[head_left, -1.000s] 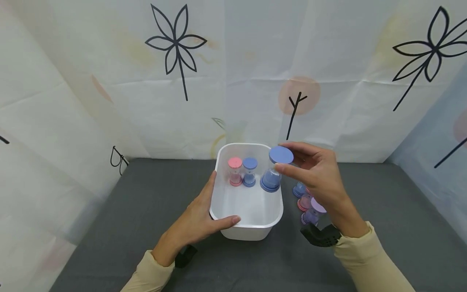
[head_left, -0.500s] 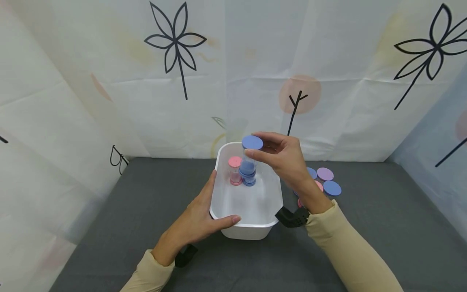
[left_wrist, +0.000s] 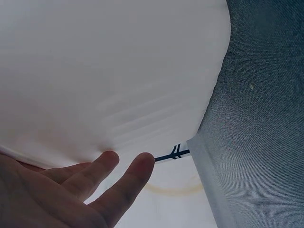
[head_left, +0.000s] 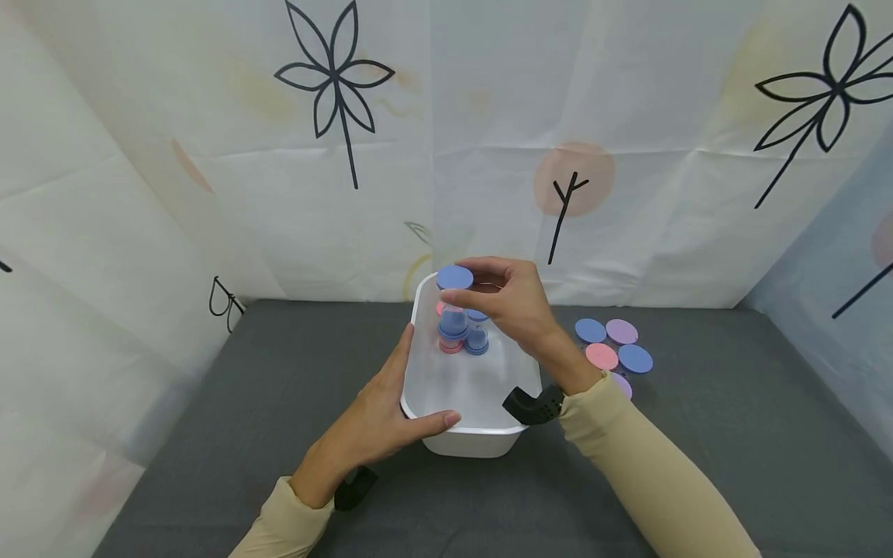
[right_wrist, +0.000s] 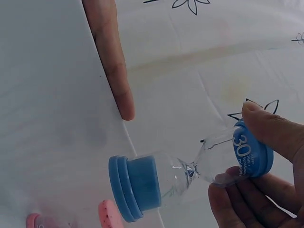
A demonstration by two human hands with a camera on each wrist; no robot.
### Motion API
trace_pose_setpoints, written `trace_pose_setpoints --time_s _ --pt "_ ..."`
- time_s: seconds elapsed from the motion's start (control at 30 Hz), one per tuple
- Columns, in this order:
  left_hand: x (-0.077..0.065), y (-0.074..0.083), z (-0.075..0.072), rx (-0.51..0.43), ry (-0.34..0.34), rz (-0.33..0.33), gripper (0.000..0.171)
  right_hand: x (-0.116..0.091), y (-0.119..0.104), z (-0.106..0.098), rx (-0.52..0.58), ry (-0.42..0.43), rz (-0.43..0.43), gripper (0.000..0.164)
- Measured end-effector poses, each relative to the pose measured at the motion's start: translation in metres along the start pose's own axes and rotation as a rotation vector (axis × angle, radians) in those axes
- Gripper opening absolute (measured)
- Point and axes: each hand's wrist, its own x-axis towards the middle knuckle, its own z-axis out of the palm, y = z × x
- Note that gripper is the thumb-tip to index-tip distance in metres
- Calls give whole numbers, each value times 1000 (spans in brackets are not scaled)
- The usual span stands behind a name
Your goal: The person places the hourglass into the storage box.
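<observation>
At the lower left of the head view, the left hand (head_left: 377, 415) lies along the white tub (head_left: 474, 397), fingers stretched out against its left side and thumb laid over the near rim, holding nothing else. Towards the upper left of the tub is the large blue hourglass (head_left: 453, 324), its long axis close to upright in this view. Its base overlaps the pink hourglass (head_left: 451, 346); whether they touch I cannot tell. Just right of that stands the small blue hourglass (head_left: 477, 342). The right hand (head_left: 509, 304), nearer the large hourglass than the left, comes in from the right and pinches its top cap between thumb and fingers, parted only by the cap's width, so the hourglass lies left of the palm with its body hanging below the fingertips. Farther right, round caps (head_left: 601, 356) in blue, pink and purple cluster on the desk (head_left: 705, 457).
</observation>
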Motion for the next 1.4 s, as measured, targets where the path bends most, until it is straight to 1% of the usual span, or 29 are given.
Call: trace_pose_setpoints --time_s 0.3,0.4,0.63,0.83,0.93,1.1,1.27,1.4 --pt "0 0 2 -5 2 7 123 4 9 8 -90 -36 141 46" --pt "0 0 2 3 -3 7 123 5 13 10 -114 -49 174 46" --pt "0 0 1 15 -4 2 124 6 18 12 -136 -77 194 43" --pt "0 -1 0 20 -4 5 124 6 25 12 -168 -103 254 46" --pt "0 -2 -1 25 -4 10 123 7 27 13 -186 -122 265 44" --pt "0 -3 -1 35 -4 16 123 7 30 14 -253 -149 282 41" --pt "0 -3 0 19 -7 24 123 6 30 15 -325 -139 335 44" --pt "0 -3 0 7 -7 21 123 7 30 15 -382 -135 378 44"
